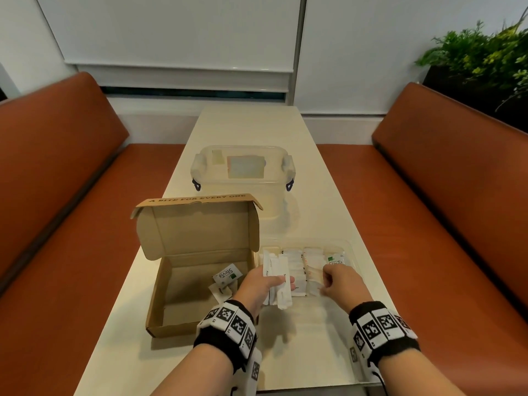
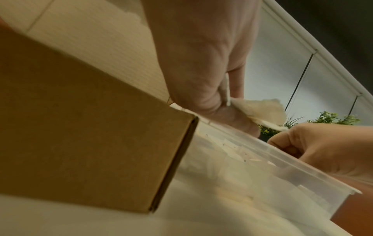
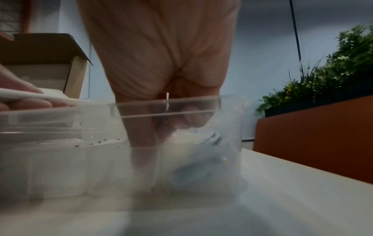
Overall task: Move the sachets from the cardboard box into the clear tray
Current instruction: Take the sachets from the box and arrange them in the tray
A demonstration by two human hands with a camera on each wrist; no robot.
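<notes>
The left hand (image 1: 258, 284) holds a bundle of white stick sachets (image 1: 281, 292) in its grip, thumb on top and fingers beneath, over the left end of the clear tray (image 1: 351, 247). The right hand (image 1: 341, 284) reaches into the tray at 3 o'clock of the left hand, fingers curled down among the sachets there; whether they pinch one cannot be told. Rows of white sachets (image 1: 294, 261) fill the tray, with a Stevia sachet (image 1: 335, 260) at its far right. At 9 o'clock, touching the tray, the cardboard box (image 1: 183, 324) stands lid open, containing a Stevia sachet (image 1: 227, 275) and a few white ones. At 12 o'clock on the worktop (image 1: 248, 124) stands a lidded clear container (image 1: 243, 178).
</notes>
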